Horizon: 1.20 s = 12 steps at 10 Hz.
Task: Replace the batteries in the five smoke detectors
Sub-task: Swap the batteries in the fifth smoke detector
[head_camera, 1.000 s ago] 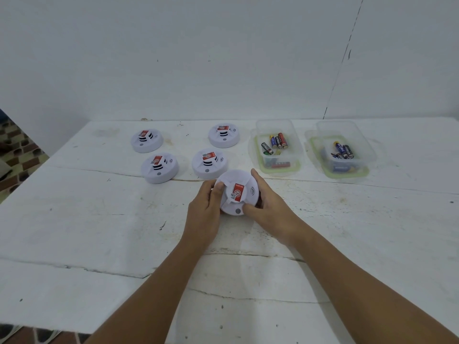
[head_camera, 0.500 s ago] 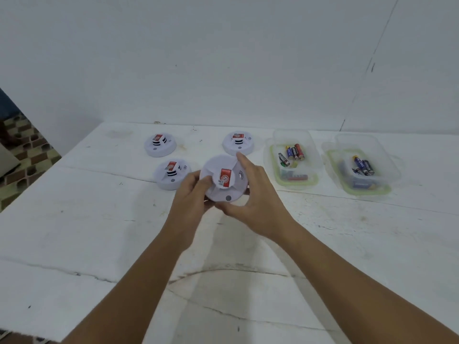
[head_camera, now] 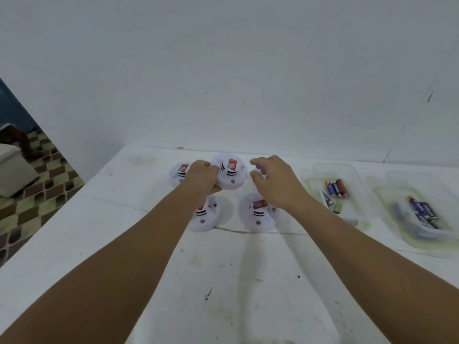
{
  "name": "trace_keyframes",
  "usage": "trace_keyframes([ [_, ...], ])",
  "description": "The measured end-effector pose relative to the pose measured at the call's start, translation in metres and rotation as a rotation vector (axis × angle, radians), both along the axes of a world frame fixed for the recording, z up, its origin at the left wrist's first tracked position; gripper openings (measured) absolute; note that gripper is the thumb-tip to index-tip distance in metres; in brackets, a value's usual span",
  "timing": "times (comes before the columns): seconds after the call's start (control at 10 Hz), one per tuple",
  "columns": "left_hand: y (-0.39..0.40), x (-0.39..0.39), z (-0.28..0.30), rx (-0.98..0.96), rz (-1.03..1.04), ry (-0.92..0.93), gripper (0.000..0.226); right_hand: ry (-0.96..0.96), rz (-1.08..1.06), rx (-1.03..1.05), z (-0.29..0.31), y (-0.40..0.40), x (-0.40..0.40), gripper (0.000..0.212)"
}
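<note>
My left hand grips a white round smoke detector with a red label by its left edge, holding it near the back of the white table. My right hand hovers just right of it, fingers loosely curled and holding nothing. Three more white detectors show around them: one at the back left behind my left hand, one under my left wrist, one under my right wrist. Anything behind my right hand is hidden.
Two clear plastic boxes with green rims stand on the right: the nearer box and the far-right box each hold several batteries. The white wall rises right behind the table. A tiled floor lies off the left edge.
The detector has gone from the table's middle, held in both hands, to the back among the others. My right hand has let go of it; my left still holds it. The view has moved forward.
</note>
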State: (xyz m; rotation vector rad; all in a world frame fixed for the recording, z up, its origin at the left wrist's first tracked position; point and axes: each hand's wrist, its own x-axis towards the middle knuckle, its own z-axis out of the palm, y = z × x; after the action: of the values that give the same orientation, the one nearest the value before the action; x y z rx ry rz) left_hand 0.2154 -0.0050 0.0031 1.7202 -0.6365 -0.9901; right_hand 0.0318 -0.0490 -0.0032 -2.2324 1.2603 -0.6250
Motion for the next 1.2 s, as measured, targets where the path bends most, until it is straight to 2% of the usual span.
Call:
trace_keyframes([
  [0.1, -0.023, 0.003, -0.004, 0.089, -0.044, -0.074, 0.012, 0.091, -0.023, -0.018, -0.004, -0.022, 0.001, 0.039],
  [0.2, -0.040, 0.004, -0.009, 0.139, -0.067, -0.150, 0.034, 0.157, -0.047, -0.016, -0.009, -0.038, 0.001, 0.040],
  [0.3, -0.047, 0.003, -0.006, 0.151, -0.042, -0.203, 0.037, 0.236, -0.051, -0.017, -0.014, -0.051, 0.001, 0.043],
  [0.4, -0.055, 0.005, -0.015, 0.192, -0.092, -0.312, 0.022, 0.362, -0.038, 0.011, -0.011, -0.058, 0.003, 0.054],
  [0.5, -0.052, 0.007, -0.011, 0.310, -0.125, -0.456, 0.014, 0.500, -0.019, 0.131, -0.006, -0.061, 0.004, 0.072],
  [0.6, -0.045, 0.007, -0.007, 0.397, -0.260, -0.695, 0.031, 0.543, -0.023, 0.202, -0.009, -0.063, 0.004, 0.077],
  [0.7, -0.043, 0.005, -0.004, 0.407, -0.321, -0.824, 0.031, 0.530, -0.036, 0.230, -0.015, -0.066, 0.004, 0.076],
  [0.9, -0.032, -0.009, 0.000, 0.335, -0.307, -0.875, 0.038, 0.435, -0.082, 0.189, -0.027, -0.067, -0.001, 0.074],
  [1.0, -0.023, -0.016, -0.003, 0.242, -0.267, -1.017, 0.036, 0.351, -0.129, 0.134, -0.026, -0.062, -0.001, 0.074],
  [1.1, -0.013, -0.018, -0.002, 0.124, -0.219, -1.049, 0.036, 0.156, -0.144, 0.068, -0.011, -0.050, -0.005, 0.073],
  [1.2, -0.001, -0.023, 0.004, -0.031, -0.264, -0.935, 0.044, -0.113, -0.133, 0.149, 0.010, -0.032, -0.009, 0.069],
])
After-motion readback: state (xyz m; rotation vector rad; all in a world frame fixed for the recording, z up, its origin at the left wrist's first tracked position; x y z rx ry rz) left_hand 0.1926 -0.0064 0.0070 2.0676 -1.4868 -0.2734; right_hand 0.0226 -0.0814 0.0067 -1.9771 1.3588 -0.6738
